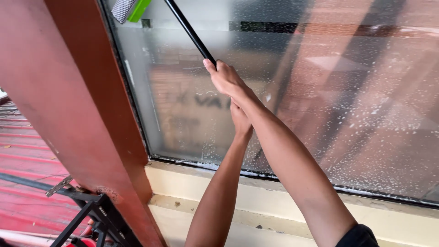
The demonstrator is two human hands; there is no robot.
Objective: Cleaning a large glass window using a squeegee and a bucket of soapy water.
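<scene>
Both hands, the right hand (227, 78) above the left hand (240, 120), have fingers wrapped around a black pole (190, 31) pressing its green-backed scrubber head (129, 9) against the window pane's (320, 100) top-left corner, suds speckling most of the glass, unwiped.

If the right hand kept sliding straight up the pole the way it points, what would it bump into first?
Probably the green and grey washer head at the pole's top end. The right hand points up and left along the bare pole. The soapy window glass lies close behind; depth is unclear.
</scene>
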